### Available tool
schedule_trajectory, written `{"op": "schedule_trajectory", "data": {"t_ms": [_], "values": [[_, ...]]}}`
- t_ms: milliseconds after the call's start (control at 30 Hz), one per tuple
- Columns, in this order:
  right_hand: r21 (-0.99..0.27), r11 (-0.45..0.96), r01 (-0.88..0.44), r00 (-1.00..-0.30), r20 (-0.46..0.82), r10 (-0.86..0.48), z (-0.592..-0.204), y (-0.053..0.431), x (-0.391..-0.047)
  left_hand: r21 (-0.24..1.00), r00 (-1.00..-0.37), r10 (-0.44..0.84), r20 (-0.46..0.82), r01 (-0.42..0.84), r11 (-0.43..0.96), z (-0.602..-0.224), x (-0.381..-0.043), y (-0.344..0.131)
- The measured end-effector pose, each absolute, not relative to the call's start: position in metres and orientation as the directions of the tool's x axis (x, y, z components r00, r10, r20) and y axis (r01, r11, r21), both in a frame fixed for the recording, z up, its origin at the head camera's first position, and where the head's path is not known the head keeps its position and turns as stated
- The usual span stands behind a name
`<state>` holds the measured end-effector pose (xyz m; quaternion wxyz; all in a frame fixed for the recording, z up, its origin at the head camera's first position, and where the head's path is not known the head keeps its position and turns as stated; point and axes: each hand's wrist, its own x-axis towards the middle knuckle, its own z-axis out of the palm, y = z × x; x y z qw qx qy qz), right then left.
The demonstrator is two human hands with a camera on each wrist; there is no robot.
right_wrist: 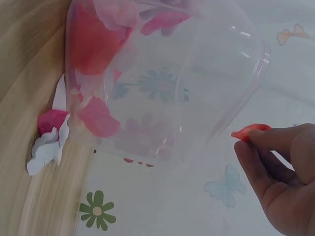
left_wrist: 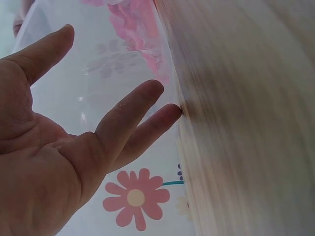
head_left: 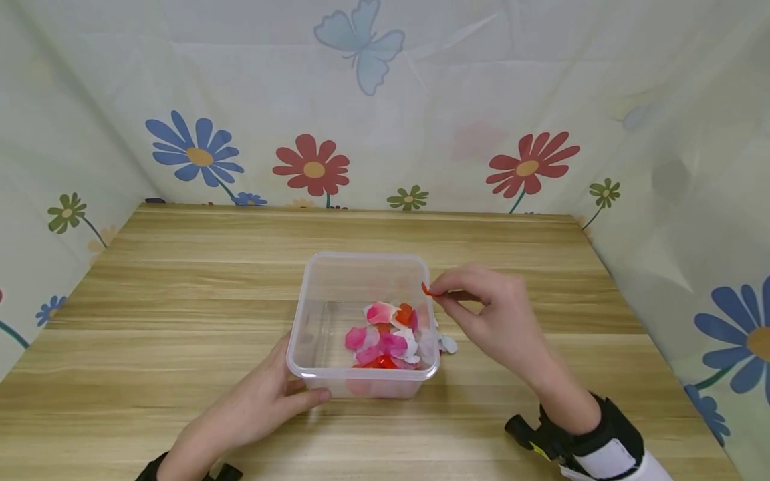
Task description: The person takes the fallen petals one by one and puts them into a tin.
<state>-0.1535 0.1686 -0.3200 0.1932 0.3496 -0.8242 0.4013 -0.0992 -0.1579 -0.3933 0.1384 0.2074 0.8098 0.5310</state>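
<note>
A clear plastic container (head_left: 363,374) stands on the wooden table, lidless. Pink, white and red petals (head_left: 392,344) lie heaped in its right half. My left hand (head_left: 252,404) is at the container's near left corner, thumb along the front and fingers by the left side; the left wrist view shows these fingers (left_wrist: 130,110) spread and fairly straight. Between thumb and fingertips, my right hand (head_left: 502,321) pinches a red petal (right_wrist: 251,131) just beside the container's right rim. A few white and pink petals (right_wrist: 47,147) lie on the table against the container's right side.
The wooden table (head_left: 210,267) reaches back to a white cloth backdrop (head_left: 433,120) printed with flowers and a butterfly. Similar cloth hangs on both sides. A black strap with a camera (head_left: 571,434) is on the right wrist.
</note>
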Motion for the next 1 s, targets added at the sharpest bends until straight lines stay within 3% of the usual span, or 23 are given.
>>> {"op": "schedule_trajectory", "data": {"t_ms": [300, 533, 733, 900, 1000], "values": [[-0.465, 0.39, -0.795, -0.606, 0.571, -0.554, -0.32, 0.161, -0.147, 0.918, -0.882, 0.471, -0.028, 0.164, 0.361, -0.394, -0.1, -0.157], [-0.434, 0.419, -0.797, -0.603, 0.603, -0.522, -0.322, 0.163, -0.15, 0.922, -0.875, 0.483, -0.014, 0.176, 0.345, -0.393, -0.099, -0.157], [-0.477, 0.549, -0.686, -0.723, 0.53, -0.443, -0.328, 0.171, -0.159, 0.921, -0.888, 0.459, -0.026, 0.158, 0.357, -0.395, -0.098, -0.156], [-0.521, 0.665, -0.535, -0.845, 0.311, -0.436, -0.34, 0.178, -0.167, 0.927, -0.886, 0.463, -0.023, 0.155, 0.342, -0.397, -0.098, -0.156], [-0.506, 0.721, -0.474, -0.872, 0.157, -0.464, -0.348, 0.18, -0.171, 0.928, -0.883, 0.469, -0.016, 0.161, 0.335, -0.396, -0.099, -0.156]]}}
